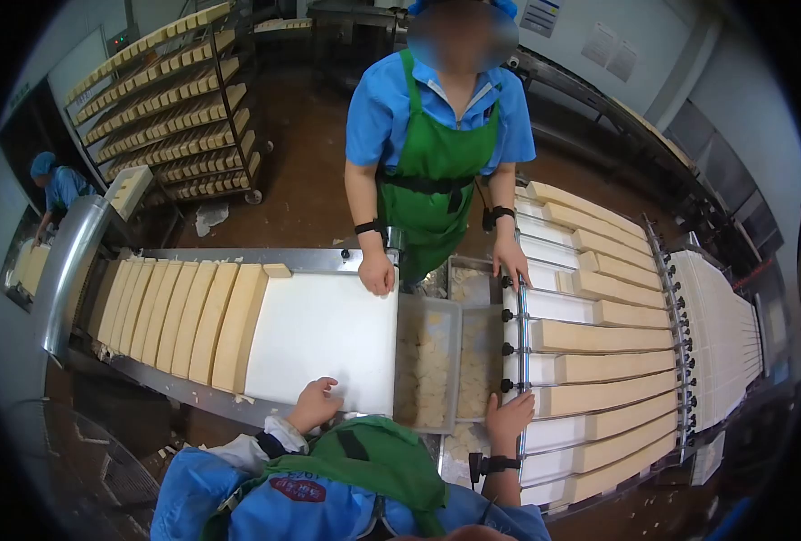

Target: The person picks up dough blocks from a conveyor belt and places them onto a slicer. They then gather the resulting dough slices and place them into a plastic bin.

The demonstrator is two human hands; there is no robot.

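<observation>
My left hand (315, 403) rests on the near edge of the white conveyor belt (324, 334), fingers spread, holding nothing. My right hand (508, 419) touches the near left rail of the slatted conveyor (522, 361), fingers apart, a black band on its wrist. Long pale yellow slabs (179, 316) lie side by side on the white belt to the left. More slabs (599, 392) lie across the slatted conveyor on the right.
A co-worker in a blue shirt and green apron (432, 162) stands opposite, both hands on the far edges. Clear bins of scraps (428, 361) sit between the conveyors. A rack of slabs (170, 108) stands far left. Another person (58, 189) works at the left.
</observation>
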